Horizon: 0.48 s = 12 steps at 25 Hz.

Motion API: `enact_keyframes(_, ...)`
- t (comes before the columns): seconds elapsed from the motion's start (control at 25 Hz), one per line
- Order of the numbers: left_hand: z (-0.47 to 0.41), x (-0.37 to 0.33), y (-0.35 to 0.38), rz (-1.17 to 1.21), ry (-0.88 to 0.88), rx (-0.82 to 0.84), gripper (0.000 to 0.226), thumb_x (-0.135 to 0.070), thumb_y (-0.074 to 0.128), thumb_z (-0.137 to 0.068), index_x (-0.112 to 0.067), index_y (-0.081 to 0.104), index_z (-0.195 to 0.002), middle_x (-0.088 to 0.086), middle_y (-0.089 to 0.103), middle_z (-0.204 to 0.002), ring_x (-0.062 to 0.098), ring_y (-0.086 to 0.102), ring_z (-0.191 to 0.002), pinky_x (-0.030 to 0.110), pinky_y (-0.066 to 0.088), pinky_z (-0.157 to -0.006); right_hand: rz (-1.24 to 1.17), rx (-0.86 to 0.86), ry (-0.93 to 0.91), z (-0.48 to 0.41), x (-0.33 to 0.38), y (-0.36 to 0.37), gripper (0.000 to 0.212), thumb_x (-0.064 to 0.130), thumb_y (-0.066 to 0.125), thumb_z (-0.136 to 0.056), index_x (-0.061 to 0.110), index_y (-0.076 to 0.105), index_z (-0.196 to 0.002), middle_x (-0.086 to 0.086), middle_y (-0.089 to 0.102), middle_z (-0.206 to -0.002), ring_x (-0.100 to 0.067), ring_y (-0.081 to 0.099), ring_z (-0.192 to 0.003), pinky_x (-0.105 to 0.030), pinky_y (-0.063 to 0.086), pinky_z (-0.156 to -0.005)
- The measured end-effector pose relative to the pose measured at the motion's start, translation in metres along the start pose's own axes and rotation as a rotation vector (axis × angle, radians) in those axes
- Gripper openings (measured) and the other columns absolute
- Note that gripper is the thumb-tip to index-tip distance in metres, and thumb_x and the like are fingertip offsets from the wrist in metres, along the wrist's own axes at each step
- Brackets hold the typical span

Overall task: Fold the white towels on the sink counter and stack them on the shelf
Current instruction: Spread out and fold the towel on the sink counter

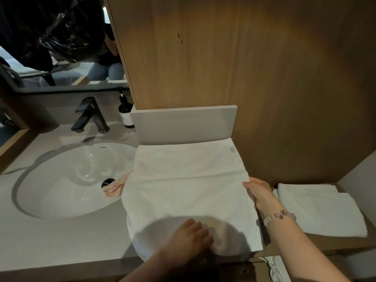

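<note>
- A white towel (189, 184) lay spread on the right end of the counter (50, 241), its left side hanging over the rim of the sink (61, 180).
- The left hand (191, 237) gripped a bunched fold at the towel's near edge, fingers curled into the fabric.
- The right hand (258, 192), with a bracelet (280, 215) on the wrist, pinched the towel's right edge.
- A folded towel (317, 208) rested on the shelf (295, 243), just past the counter's right edge.
- A pink dotted cloth (114, 188) lay in the sink, partly under the towel.
</note>
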State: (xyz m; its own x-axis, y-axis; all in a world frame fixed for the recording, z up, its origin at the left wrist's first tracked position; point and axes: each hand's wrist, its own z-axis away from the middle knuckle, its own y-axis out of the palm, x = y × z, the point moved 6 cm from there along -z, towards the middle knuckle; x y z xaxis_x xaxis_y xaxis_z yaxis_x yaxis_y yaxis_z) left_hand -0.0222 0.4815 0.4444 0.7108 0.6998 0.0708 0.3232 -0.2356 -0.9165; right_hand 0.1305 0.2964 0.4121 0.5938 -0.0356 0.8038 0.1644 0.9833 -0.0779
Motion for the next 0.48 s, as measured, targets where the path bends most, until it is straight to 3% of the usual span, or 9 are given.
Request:
enact_keyframes(0.08, -0.009, 0.024, -0.02, 0.212, -0.173, -0.069, 0.004, -0.029, 0.052, -0.076, -0.025, 0.05, -0.076, -0.007, 0.057, -0.062, 0.01, 0.05, -0.057, 0.018, 0.031, -0.06, -0.043, 0.022, 0.038, -0.001, 0.001, 0.0, 0.027, 0.004, 0.056, -0.09, 0.005, 0.062, -0.117, -0.01, 0.066, -0.096, -0.027, 0.061, -0.092, -0.032, 0.05, -0.073)
enact_keyframes(0.16, -0.017, 0.063, -0.041, 0.381, -0.509, -0.203, 0.015, -0.033, 0.052, -0.08, -0.023, 0.059, -0.072, -0.007, 0.061, -0.065, 0.009, 0.053, -0.061, 0.016, 0.035, -0.061, -0.143, 0.042, 0.068, 0.001, 0.003, 0.0, 0.02, 0.013, 0.054, -0.093, 0.006, 0.062, -0.11, -0.009, 0.068, -0.088, -0.026, 0.063, -0.084, -0.031, 0.052, -0.063)
enact_keyframes(0.24, -0.018, 0.105, -0.054, 0.535, -0.809, -0.305, 0.025, -0.034, 0.053, -0.09, -0.023, 0.056, -0.067, -0.009, 0.057, -0.063, 0.006, 0.052, -0.064, 0.013, 0.036, -0.062, -0.219, 0.073, 0.08, 0.004, 0.004, 0.001, 0.022, 0.019, 0.043, -0.099, 0.007, 0.06, -0.107, -0.006, 0.07, -0.075, -0.022, 0.063, -0.078, -0.028, 0.054, -0.054)
enact_keyframes(0.4, -0.003, 0.182, -0.066, 0.528, -1.192, -0.441, 0.05, -0.026, 0.055, -0.093, -0.02, 0.026, -0.053, -0.005, 0.028, -0.05, 0.01, 0.031, -0.048, 0.02, 0.027, -0.05, -0.229, 0.069, 0.085, 0.004, 0.003, 0.003, 0.04, 0.01, 0.025, -0.098, 0.007, 0.055, -0.124, -0.007, 0.066, -0.09, -0.022, 0.062, -0.083, -0.032, 0.051, -0.066)
enact_keyframes(0.48, 0.015, 0.213, -0.055, 0.612, -1.421, -0.414, 0.05, -0.031, 0.051, -0.094, -0.017, 0.027, -0.052, 0.001, 0.031, -0.052, 0.018, 0.034, -0.053, 0.03, 0.032, -0.056, -0.231, 0.077, 0.06, 0.009, 0.003, 0.006, 0.044, 0.002, 0.03, -0.095, 0.01, 0.046, -0.135, -0.008, 0.064, -0.095, -0.023, 0.061, -0.085, -0.033, 0.049, -0.07)
